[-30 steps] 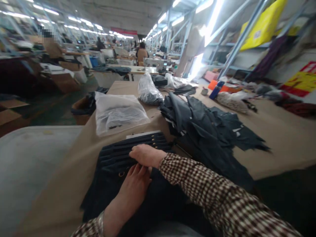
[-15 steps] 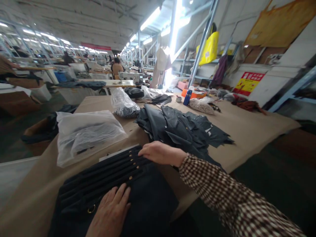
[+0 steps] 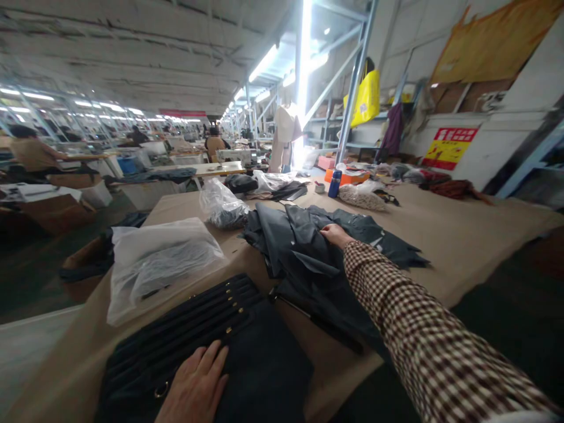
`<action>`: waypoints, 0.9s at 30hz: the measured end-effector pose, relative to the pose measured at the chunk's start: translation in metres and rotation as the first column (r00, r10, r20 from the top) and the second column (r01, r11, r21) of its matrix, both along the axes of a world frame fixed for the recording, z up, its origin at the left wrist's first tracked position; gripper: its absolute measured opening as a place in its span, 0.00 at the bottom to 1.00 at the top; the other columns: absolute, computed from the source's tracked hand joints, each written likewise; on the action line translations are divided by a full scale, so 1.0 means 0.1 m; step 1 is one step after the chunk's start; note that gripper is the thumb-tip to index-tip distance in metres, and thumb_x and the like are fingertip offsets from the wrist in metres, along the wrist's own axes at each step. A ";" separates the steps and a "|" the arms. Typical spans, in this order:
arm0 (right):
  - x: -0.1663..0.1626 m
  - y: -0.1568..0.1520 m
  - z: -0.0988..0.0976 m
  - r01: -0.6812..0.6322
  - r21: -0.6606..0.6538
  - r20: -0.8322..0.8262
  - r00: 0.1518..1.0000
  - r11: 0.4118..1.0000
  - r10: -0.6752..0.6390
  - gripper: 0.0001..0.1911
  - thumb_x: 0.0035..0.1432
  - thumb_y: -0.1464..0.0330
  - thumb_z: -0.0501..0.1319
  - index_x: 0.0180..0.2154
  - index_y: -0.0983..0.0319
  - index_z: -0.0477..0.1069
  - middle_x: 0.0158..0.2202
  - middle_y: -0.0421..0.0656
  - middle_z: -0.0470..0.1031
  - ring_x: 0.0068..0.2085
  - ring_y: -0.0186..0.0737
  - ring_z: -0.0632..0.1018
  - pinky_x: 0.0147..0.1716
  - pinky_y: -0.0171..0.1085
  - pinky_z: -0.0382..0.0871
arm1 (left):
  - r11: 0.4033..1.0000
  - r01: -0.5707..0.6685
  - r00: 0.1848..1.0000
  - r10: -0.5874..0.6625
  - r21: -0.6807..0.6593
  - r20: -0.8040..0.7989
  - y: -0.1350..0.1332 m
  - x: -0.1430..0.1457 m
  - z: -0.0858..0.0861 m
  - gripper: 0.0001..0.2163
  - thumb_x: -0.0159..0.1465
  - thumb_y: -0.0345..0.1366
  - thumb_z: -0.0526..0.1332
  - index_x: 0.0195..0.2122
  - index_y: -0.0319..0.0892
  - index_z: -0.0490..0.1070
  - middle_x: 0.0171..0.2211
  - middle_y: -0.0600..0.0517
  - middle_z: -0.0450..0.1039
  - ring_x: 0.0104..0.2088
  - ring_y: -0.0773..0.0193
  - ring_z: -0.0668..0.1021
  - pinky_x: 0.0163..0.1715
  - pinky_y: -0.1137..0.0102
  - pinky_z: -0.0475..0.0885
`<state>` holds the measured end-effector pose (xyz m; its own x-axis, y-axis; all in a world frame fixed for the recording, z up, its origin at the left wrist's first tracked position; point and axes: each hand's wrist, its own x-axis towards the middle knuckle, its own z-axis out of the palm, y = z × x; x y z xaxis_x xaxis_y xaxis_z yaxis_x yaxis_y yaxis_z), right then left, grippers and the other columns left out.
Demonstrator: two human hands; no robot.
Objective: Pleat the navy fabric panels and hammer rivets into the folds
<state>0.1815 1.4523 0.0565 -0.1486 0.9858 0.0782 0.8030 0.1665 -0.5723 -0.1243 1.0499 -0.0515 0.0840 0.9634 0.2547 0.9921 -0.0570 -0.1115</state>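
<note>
Red-and-yellow poster (image 3: 450, 148) on the right wall, one: has characters, too small to read. Yellow bag (image 3: 367, 100) hanging on the rack, one, print on it not legible. Blue bottle (image 3: 334, 184), one, no readable label.

Containers: flat translucent plastic bag (image 3: 163, 267) at left of worktop (image 3: 476, 235), contents hard to make out; crumpled clear bag (image 3: 224, 205) behind it, greyish stuff inside; third clear bag (image 3: 362, 198) beside the bottle, full of small beige pieces. Cardboard box (image 3: 83, 291) below the left edge, dark cloth in it. Small cup (image 3: 319, 188), one, near the bottle, contents not visible.

Stack of dark garments (image 3: 264, 358) lies at the near edge of the worktop, several layered folds, about six gold-coloured studs, one gold-coloured ring (image 3: 161, 389). Left hand (image 3: 194, 382) rests palm down on it, fingers extended and side by side, gripping nothing. Loose pile of dark grey cloth (image 3: 308, 264) just beyond, to the right; pieces overlap, not countable. Right hand (image 3: 337, 235) touches top of this pile, fingers bent; whether they're pinched on cloth can't be made out.
</note>
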 end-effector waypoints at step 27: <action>-0.65 -2.71 1.69 -0.825 0.562 0.735 0.531 0.060 0.421 0.09 0.64 0.70 0.50 0.34 0.58 0.68 0.25 0.40 0.68 0.24 0.35 0.66 0.22 0.37 0.52 | 0.898 0.103 0.987 -0.146 0.427 0.071 -0.07 0.44 2.37 0.11 0.67 0.34 0.52 0.46 0.38 0.69 0.42 0.46 0.72 0.43 0.58 0.73 0.44 0.60 0.70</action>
<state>0.1167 1.1809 0.2257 -0.8773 -0.0743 0.4742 0.1792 0.8658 0.4671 -0.0804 1.0432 0.1852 0.1497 0.7478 0.6469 0.9871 -0.1503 -0.0547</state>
